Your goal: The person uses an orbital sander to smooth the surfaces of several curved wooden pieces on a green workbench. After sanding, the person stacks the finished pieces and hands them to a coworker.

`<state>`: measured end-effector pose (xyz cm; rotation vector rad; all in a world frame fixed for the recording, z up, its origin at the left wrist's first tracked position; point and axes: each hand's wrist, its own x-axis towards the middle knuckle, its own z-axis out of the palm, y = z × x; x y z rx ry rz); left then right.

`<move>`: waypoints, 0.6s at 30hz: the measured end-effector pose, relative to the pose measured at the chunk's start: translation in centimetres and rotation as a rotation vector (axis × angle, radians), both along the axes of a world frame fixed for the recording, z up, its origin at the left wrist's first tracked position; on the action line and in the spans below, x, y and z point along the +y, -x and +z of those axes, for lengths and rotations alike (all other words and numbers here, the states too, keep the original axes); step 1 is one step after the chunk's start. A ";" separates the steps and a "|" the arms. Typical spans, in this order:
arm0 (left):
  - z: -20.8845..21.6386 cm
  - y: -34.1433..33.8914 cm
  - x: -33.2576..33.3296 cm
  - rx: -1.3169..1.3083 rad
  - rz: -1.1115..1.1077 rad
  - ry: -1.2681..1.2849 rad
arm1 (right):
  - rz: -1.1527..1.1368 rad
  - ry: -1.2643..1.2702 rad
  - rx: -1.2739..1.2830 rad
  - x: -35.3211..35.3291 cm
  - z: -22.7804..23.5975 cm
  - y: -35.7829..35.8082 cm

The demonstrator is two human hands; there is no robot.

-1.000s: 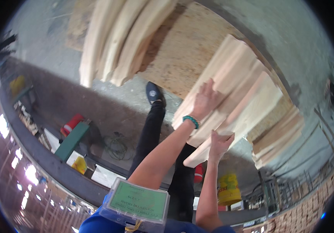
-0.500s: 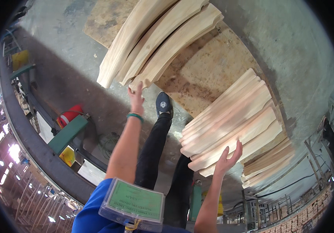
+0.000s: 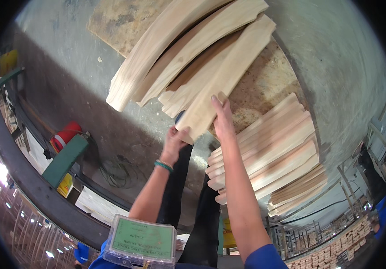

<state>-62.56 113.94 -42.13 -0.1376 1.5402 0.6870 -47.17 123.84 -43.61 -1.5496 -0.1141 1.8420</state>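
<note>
A pale, smoothly shaped wooden board (image 3: pixel 229 74) slants across the middle, held between both my hands. My left hand (image 3: pixel 175 142) closes around its near end, thumb on top. Farther along its right edge, my right hand (image 3: pixel 222 117) grips it, with fingers partly hidden beneath. Just left of it lies a pile of curved wooden pieces (image 3: pixel 188 49), some with stepped ends. Below my right hand, a second pile of similar wooden pieces (image 3: pixel 264 148) lies side by side, partly covered by my right forearm.
Both piles rest on a stained plywood sheet (image 3: pixel 269 78) on the concrete floor. A smaller wood stack (image 3: pixel 298 190) lies at the right. On the left run a dark metal frame (image 3: pixel 36 193) and a green bar (image 3: pixel 65 160), with a red object (image 3: pixel 69 133) beside it.
My left hand has drawn a board from the left pile toward me. My right hand has left the right pile and moved up and left onto that board.
</note>
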 end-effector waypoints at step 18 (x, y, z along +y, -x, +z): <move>6.4 -4.2 -1.7 -0.076 0.117 -0.181 | 0.007 -0.056 0.195 -1.2 -0.3 -3.7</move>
